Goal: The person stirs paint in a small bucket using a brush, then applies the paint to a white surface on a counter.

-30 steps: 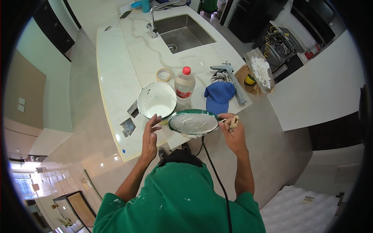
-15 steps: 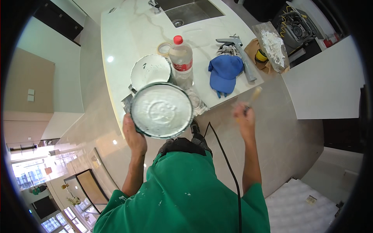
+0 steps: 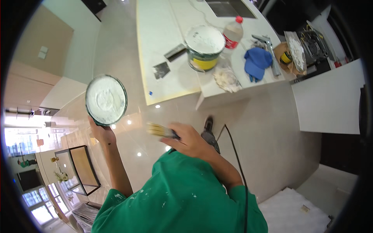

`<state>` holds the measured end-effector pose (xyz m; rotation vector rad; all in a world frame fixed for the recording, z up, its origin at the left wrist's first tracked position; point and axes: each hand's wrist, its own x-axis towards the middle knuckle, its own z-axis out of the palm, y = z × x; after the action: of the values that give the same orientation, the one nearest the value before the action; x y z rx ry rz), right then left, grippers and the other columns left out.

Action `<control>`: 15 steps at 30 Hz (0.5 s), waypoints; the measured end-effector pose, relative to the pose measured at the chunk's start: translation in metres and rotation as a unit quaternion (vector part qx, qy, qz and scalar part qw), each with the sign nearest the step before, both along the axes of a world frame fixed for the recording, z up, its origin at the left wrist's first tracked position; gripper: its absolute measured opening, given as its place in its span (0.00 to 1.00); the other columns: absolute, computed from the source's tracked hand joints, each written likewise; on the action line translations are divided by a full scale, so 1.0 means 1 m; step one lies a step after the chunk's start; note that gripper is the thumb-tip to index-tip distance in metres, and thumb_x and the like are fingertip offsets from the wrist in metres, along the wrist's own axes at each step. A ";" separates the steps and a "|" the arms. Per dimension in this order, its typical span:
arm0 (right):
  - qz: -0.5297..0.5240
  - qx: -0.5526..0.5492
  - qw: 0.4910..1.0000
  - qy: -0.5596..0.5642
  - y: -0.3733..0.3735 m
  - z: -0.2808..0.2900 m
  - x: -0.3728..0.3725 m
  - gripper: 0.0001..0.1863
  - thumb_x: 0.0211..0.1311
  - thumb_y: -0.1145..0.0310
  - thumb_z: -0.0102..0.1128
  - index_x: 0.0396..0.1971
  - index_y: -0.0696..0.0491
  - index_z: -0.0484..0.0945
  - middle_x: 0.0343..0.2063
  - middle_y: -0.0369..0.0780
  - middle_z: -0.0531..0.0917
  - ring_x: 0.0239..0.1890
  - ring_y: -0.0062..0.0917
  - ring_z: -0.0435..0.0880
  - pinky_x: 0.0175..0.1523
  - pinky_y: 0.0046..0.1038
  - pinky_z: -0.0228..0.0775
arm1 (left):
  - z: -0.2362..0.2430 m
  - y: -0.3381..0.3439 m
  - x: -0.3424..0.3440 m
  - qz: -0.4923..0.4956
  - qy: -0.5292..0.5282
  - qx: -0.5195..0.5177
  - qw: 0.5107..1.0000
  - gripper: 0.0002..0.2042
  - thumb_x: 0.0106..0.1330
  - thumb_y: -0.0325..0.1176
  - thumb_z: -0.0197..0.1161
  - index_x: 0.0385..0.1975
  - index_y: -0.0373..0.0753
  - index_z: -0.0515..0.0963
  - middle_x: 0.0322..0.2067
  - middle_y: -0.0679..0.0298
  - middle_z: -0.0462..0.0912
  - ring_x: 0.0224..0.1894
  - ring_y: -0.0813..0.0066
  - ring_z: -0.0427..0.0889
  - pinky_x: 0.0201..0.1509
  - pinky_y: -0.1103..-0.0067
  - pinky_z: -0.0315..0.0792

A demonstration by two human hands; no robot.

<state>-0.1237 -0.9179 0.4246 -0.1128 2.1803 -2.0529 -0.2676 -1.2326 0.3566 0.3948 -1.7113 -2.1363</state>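
Observation:
My left hand [image 3: 103,133] grips the lower rim of a round lid [image 3: 105,99] out to the left. White paste coats the lid's face, and its edge is dark green. In my right hand [image 3: 188,139] is a paintbrush [image 3: 158,130], its pale bristles pointing left toward the lid but apart from it. On the counter stands an open bucket [image 3: 204,62] with white paste on top and a yellow band. A flat-bladed scraper [image 3: 175,52] lies against its left side.
The white counter [image 3: 171,85] ends in front of me. On it are a bottle with a red cap [image 3: 233,33], a crumpled rag [image 3: 226,79], a blue cap [image 3: 257,64], a caulking gun [image 3: 272,58] and a dark square piece [image 3: 161,70]. A black cable [image 3: 233,167] hangs beside my right arm.
My left hand has carried the lid left, away from the bucket. My right hand has come across to the middle with the paintbrush. The view has turned left.

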 end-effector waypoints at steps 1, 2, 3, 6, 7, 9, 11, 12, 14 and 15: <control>0.022 0.027 0.995 0.090 -0.015 0.033 -0.027 0.17 0.64 0.60 0.71 0.35 0.59 0.77 0.28 0.46 0.80 0.28 0.40 0.77 0.35 0.38 0.69 | -0.003 -0.018 0.009 0.008 0.012 0.052 0.999 0.26 0.83 0.49 0.45 0.68 0.33 0.68 0.66 0.60 0.74 0.67 0.67 0.73 0.71 0.71 0.68; 0.022 0.022 0.979 0.201 -0.025 0.066 -0.049 0.17 0.62 0.59 0.73 0.36 0.57 0.77 0.27 0.44 0.79 0.26 0.40 0.75 0.34 0.38 0.68 | -0.007 -0.034 0.019 0.011 0.021 0.042 0.999 0.26 0.83 0.49 0.44 0.68 0.33 0.68 0.66 0.60 0.74 0.67 0.67 0.73 0.71 0.71 0.68; -0.016 -0.024 0.953 0.303 -0.032 0.098 -0.068 0.18 0.62 0.57 0.74 0.34 0.55 0.78 0.25 0.43 0.78 0.25 0.37 0.76 0.32 0.35 0.68 | -0.010 -0.048 0.031 0.013 0.031 0.028 0.999 0.26 0.83 0.49 0.44 0.68 0.33 0.68 0.66 0.59 0.74 0.67 0.67 0.74 0.71 0.71 0.68; -0.105 -0.058 0.860 0.496 -0.004 0.183 -0.104 0.13 0.65 0.61 0.71 0.35 0.56 0.81 0.23 0.35 0.80 0.24 0.19 0.76 0.31 0.25 0.67 | -0.012 -0.085 0.069 0.024 0.055 -0.029 0.998 0.25 0.83 0.47 0.44 0.68 0.33 0.68 0.66 0.58 0.74 0.66 0.66 0.74 0.71 0.70 0.68; -0.195 -0.014 0.788 0.584 0.010 0.210 -0.118 0.12 0.67 0.63 0.69 0.37 0.57 0.82 0.22 0.32 0.81 0.24 0.14 0.75 0.32 0.21 0.67 | -0.012 -0.096 0.080 0.045 0.049 0.006 0.998 0.25 0.83 0.46 0.44 0.67 0.33 0.69 0.66 0.57 0.74 0.67 0.65 0.73 0.71 0.70 0.68; -0.242 -0.057 0.800 0.546 0.039 0.242 -0.120 0.14 0.74 0.59 0.62 0.28 0.51 0.77 0.18 0.28 0.72 0.18 0.09 0.64 0.23 0.18 0.53 | -0.017 -0.115 0.103 0.078 0.065 -0.026 0.995 0.24 0.83 0.45 0.45 0.67 0.33 0.69 0.65 0.57 0.74 0.66 0.66 0.74 0.69 0.70 0.70; -0.277 0.095 0.764 0.574 0.070 0.258 -0.131 0.23 0.65 0.49 0.71 0.24 0.56 0.80 0.14 0.30 0.73 0.18 0.15 0.69 0.26 0.23 0.59 | -0.026 -0.129 0.116 0.109 0.079 -0.026 0.991 0.23 0.83 0.43 0.45 0.66 0.33 0.69 0.63 0.57 0.75 0.63 0.66 0.77 0.65 0.72 0.74; -0.274 0.151 0.798 0.515 0.087 0.256 -0.130 0.18 0.69 0.54 0.67 0.29 0.55 0.82 0.17 0.28 0.74 0.21 0.12 0.70 0.27 0.21 0.60 | -0.032 -0.138 0.124 0.096 0.104 -0.018 0.990 0.22 0.83 0.42 0.46 0.66 0.34 0.69 0.62 0.57 0.76 0.62 0.67 0.78 0.63 0.73 0.75; -0.268 0.256 0.829 0.418 0.116 0.241 -0.136 0.16 0.73 0.56 0.64 0.30 0.52 0.81 0.20 0.26 0.73 0.23 0.10 0.68 0.27 0.19 0.57 | -0.043 -0.155 0.130 0.136 0.076 0.011 0.988 0.21 0.83 0.42 0.45 0.65 0.34 0.70 0.61 0.58 0.78 0.60 0.67 0.80 0.60 0.73 0.77; -0.265 0.307 0.829 0.384 0.127 0.226 -0.140 0.18 0.71 0.54 0.66 0.26 0.51 0.79 0.19 0.26 0.71 0.22 0.10 0.67 0.26 0.20 0.54 | -0.048 -0.163 0.131 0.134 0.080 -0.001 0.988 0.21 0.83 0.41 0.45 0.65 0.34 0.70 0.60 0.58 0.78 0.59 0.67 0.81 0.59 0.73 0.77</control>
<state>-0.2636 -0.7905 0.6503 -0.3387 3.6306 -1.4917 -0.1368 -1.3961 0.3083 0.4152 -1.4816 -1.9172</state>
